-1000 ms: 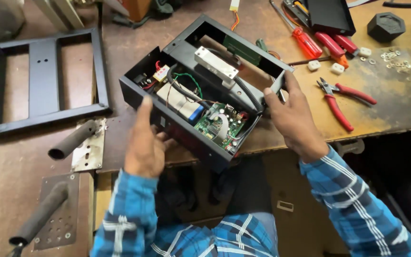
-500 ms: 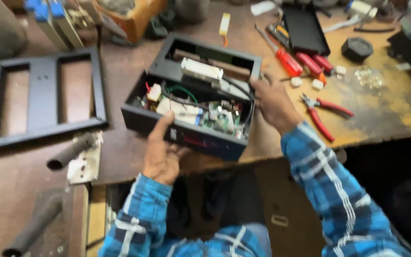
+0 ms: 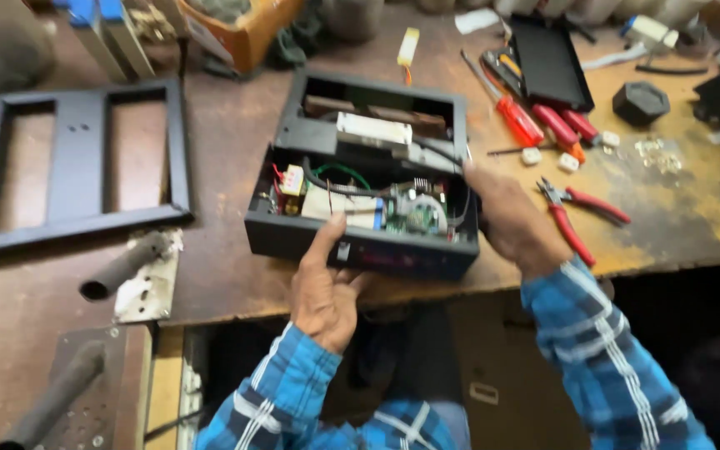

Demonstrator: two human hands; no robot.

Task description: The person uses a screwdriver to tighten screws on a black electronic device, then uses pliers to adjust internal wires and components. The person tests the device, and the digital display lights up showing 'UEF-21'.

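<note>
Bare tabletop (image 3: 218,250) left of the casing (image 3: 360,242); pliers (image 3: 581,218) crowd its right.

A repair workshop: worn workbench (image 3: 235,275) strewn with pliers (image 3: 581,218), screwdrivers (image 3: 517,117).

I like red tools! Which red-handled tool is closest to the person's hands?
The red-handled pliers, lying on the bench just beside the right hand. The red screwdrivers lie farther back, near the black tray.
</note>
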